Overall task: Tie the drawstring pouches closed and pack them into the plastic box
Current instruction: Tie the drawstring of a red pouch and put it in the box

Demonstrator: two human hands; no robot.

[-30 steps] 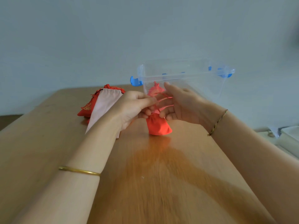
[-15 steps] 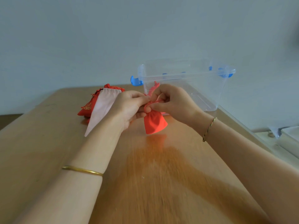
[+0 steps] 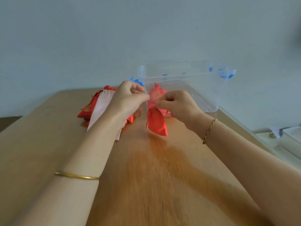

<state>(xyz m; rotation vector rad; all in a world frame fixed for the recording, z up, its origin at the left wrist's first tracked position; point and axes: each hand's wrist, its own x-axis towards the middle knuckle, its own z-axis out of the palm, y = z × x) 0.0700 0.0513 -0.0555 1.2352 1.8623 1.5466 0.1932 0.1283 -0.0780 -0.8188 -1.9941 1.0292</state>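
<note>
A red drawstring pouch (image 3: 157, 122) hangs just above the wooden table (image 3: 146, 176), its neck cinched. My left hand (image 3: 128, 100) pinches one drawstring end to the left of the neck. My right hand (image 3: 177, 104) pinches the other end to the right. Behind them stands the clear plastic box (image 3: 211, 88) with blue latches. One red pouch with gold print (image 3: 156, 94) is visible through the box wall. A pile of red pouches (image 3: 88, 108) lies at the left, partly under a pale pink pouch (image 3: 101, 106).
The table ends a little to the right of the box, where a lower white ledge (image 3: 286, 144) holds small items. A plain wall rises right behind the box.
My hands have drawn apart sideways, pulling the strings outward. The pouch neck is now cinched and the pouch has shifted slightly right.
</note>
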